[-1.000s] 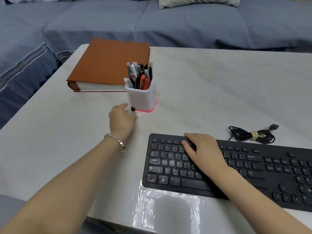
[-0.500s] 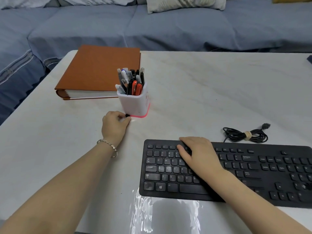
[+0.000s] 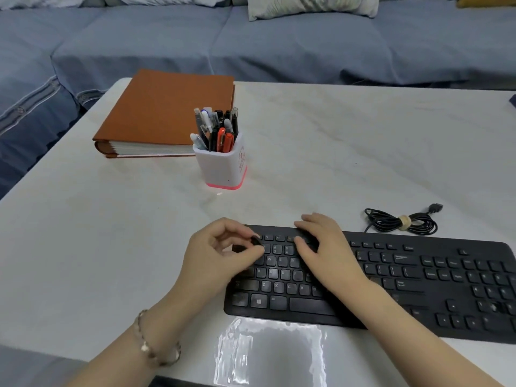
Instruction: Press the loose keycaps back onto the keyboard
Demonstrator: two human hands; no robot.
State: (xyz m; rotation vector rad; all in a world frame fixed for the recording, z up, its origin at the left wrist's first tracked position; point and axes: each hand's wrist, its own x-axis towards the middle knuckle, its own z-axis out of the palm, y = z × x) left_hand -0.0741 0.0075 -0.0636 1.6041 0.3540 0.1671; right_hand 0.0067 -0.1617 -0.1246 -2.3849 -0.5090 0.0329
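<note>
left hand (image 3: 220,255) pinches a black keycap (image 3: 256,241) over the keyboard (image 3: 418,277)'s upper-left keys; right hand (image 3: 326,252) rests flat, fingers relaxed.

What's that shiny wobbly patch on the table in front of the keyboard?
Head view: it is glare, light reflecting off the glossy table just before the keyboard; head view also slightly blurs the left hand pinching a keycap.

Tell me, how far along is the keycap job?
Most visible keys on the keyboard look seated. In hand: the left hand pinches one black keycap over the top-left rows, while the right hand rests flat on the keys. Left: pressing that cap home. No other loose caps show on the table.
</note>
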